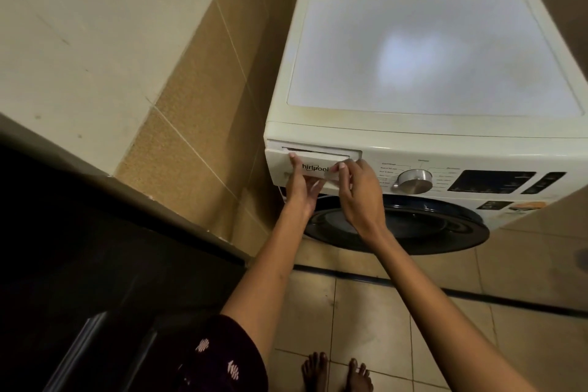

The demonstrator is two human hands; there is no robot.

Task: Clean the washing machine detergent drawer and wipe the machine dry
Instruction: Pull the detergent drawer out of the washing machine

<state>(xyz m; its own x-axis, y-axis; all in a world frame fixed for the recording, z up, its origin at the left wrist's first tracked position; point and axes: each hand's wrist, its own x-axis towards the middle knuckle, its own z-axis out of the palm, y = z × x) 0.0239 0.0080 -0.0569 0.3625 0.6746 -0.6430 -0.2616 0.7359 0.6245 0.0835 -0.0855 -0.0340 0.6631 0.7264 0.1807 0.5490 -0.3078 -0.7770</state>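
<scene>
A white front-loading washing machine [439, 51] stands against a tiled wall. Its detergent drawer [315, 160] sits at the top left of the front panel, pulled out a small way, with a dark gap along its top edge. My left hand [300, 188] holds the drawer front from below, thumb up on its left end. My right hand [356, 189] grips the drawer's right end, fingers curled under the front and thumb on top. No cloth is in view.
A control knob [413, 181] and dark display [491, 181] lie right of the drawer. The round dark door [413, 226] is below my hands. A tiled wall and ledge [191, 143] close off the left. My bare feet stand on the tiled floor [366, 312].
</scene>
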